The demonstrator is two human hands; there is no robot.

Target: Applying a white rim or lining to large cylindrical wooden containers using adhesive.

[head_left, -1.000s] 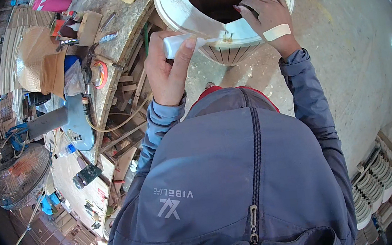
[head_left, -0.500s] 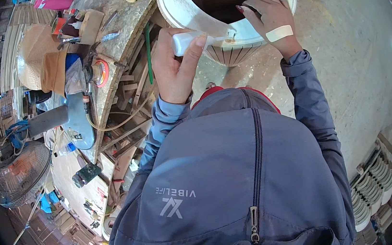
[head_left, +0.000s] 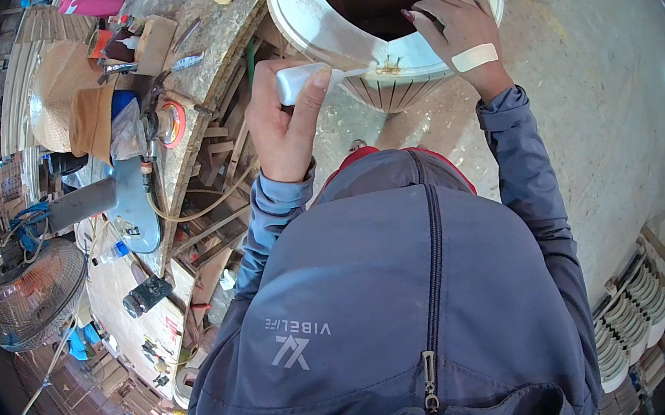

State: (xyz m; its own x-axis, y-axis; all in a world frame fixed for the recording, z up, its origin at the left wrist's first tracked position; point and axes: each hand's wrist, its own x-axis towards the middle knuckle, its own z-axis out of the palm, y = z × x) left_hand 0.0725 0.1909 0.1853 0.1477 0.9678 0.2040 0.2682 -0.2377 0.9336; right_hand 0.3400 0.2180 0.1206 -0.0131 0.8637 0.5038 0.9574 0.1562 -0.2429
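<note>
Grey jacket (head_left: pixel 372 268) w/ pale lettering (head_left: pixel 298 326) & angular logo (head_left: pixel 290 350). Cluttered, stained counter (head_left: pixel 219 36) on L, scuffed floor (head_left: pixel 615 93) on R. L hand (head_left: pixel 282 123) pinches sm. white plastic bottle (head_left: pixel 299 84) betw. thumb & fingers, thin nozzle (head_left: pixel 353 72) near white rim (head_left: pixel 303 22) of round tub (head_left: pixel 393 94); R hand (head_left: pixel 464 30) lies over that rim, fingers loosely spread.

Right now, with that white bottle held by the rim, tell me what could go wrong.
The white bottle points its thin nozzle toward the near edge of the white rim, so a drip might run down the striped side below. The right hand is at the same rim, so a hard squeeze by the left hand could splash its fingers.
</note>
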